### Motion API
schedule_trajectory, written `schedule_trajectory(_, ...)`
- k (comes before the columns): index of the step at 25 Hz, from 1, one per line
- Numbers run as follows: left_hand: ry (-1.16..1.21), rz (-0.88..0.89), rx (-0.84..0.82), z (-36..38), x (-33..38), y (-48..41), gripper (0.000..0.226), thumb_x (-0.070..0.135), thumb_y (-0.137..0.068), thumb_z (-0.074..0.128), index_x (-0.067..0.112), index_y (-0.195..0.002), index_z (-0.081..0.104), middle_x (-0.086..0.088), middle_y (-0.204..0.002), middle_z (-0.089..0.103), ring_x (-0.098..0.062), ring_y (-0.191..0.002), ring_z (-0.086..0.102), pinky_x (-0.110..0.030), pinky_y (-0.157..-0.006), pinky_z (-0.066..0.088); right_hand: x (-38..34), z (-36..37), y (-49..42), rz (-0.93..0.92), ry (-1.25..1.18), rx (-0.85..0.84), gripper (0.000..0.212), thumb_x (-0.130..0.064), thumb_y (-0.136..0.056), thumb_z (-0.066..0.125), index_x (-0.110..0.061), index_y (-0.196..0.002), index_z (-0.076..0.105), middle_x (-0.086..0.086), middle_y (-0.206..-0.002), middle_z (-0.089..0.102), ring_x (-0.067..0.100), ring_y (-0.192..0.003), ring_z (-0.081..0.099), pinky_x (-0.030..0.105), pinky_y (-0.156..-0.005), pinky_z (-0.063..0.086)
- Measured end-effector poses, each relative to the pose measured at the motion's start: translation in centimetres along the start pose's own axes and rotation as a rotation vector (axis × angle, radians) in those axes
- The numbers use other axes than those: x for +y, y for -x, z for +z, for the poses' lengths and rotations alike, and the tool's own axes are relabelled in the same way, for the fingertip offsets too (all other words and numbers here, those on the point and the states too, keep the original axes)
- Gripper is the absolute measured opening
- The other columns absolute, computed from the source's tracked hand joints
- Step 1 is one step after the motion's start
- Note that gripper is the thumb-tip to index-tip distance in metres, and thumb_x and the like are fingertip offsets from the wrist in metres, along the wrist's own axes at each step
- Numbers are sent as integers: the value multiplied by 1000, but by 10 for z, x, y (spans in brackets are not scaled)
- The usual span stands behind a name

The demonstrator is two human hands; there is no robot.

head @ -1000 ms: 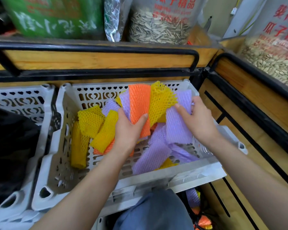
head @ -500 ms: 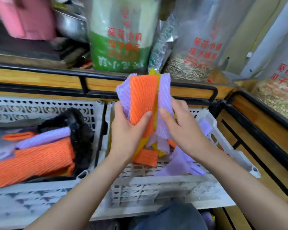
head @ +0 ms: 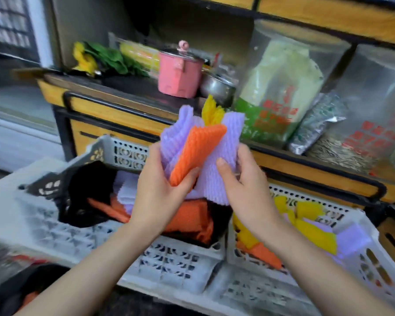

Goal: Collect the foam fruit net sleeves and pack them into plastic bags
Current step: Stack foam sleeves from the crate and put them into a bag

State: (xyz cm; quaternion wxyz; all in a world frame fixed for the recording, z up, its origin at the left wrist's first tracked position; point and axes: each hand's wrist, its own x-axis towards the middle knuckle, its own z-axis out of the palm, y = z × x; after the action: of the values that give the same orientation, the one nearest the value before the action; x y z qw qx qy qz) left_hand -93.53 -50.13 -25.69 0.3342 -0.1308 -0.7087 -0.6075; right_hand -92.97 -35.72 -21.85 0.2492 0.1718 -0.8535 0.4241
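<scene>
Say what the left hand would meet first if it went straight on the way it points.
The left hand grips the bundle of foam sleeves, so that comes first; beyond it, up and right, probably the steel bowl, though depth is unclear.

Soft even indoor light, faint shadows, motion blur throughout — edges smeared, wide-angle bowing
</scene>
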Motion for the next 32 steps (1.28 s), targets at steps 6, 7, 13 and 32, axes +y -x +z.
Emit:
schedule_trajectory(6,-288,-89,-73,-70,-43,16,43,20,-75,76,38,-97,44,13,-89,58,3,-82,56,-8,-65,39,10,58,18,93,117,-218,17,-17,-94,54,-10,-109,57,1,-90,55,14,-78,48,20,-65,35)
schedule_trajectory(7,-326,-105,-83,-80,-48,17,41,19,-75,75,34,-98,45,13,-88,57,5,-82,55,-9,-64,39,17,59,19,110,169,-270,19,-16,-93,54,-11,-111,58,3,-94,57,16,-82,51,24,-68,37)
schedule_trajectory(13,-426,-153,-22,-115,-58,-7,35,21,-78,73,29,-90,41,12,-80,53,2,-72,52,-13,-58,37,53,55,-14,270,630,-586,13,-13,-84,61,-25,-79,61,-5,-71,56,17,-71,55,30,-60,40)
schedule_trajectory(32,-351,-95,-163,-84,-75,-26,64,31,-83,70,22,-137,35,5,-122,55,-12,-105,56,-27,-78,45,51,62,5,-233,711,-242,45,-16,-83,66,-10,-126,53,6,-124,55,20,-115,44,39,-98,43)
